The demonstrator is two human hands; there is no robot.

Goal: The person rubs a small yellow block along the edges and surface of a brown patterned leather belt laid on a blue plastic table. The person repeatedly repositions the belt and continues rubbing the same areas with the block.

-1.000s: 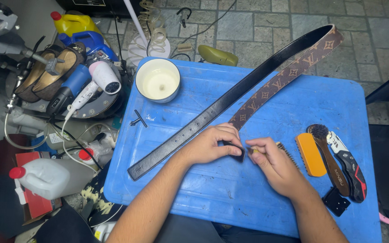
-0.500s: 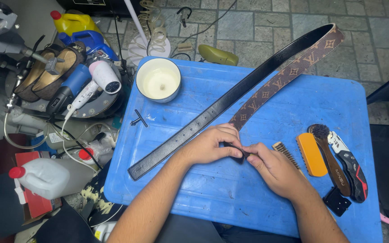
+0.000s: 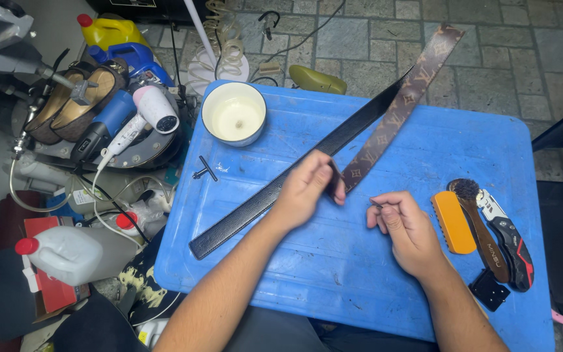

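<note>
The left hand (image 3: 304, 189) pinches the cut end of the brown patterned leather belt strip (image 3: 399, 107) between thumb and fingertips, just where it meets the long black grained leather belt strip (image 3: 275, 195). The right hand (image 3: 405, 231) has its thumb and forefinger pressed together on something very thin and dark, too small to identify; its other fingers are curled in.

Half a second ago the two hands were touching, both working at the same spot on the belt end. Now they are apart: the right hand has drawn back to the right and nearer, taking the tiny piece with it, while the left hand has lifted the brown end slightly and turned it up. That reads as one small step on the belt end being finished, with the end now held free for a look or for the next touch.

Both strips lie diagonally across the blue plastic table top (image 3: 333, 293), the black one running from near left up to far right, the brown one beside it and reaching past the far right edge. Far left on the table stands a white round bowl (image 3: 232, 117), and near it a small dark metal T-shaped tool (image 3: 204, 169). To the right of the right hand lie an orange rectangular block (image 3: 452, 221), a brown wooden-handled brush (image 3: 480, 225) and a black and silver folding utility knife (image 3: 509, 244), close together.
</note>
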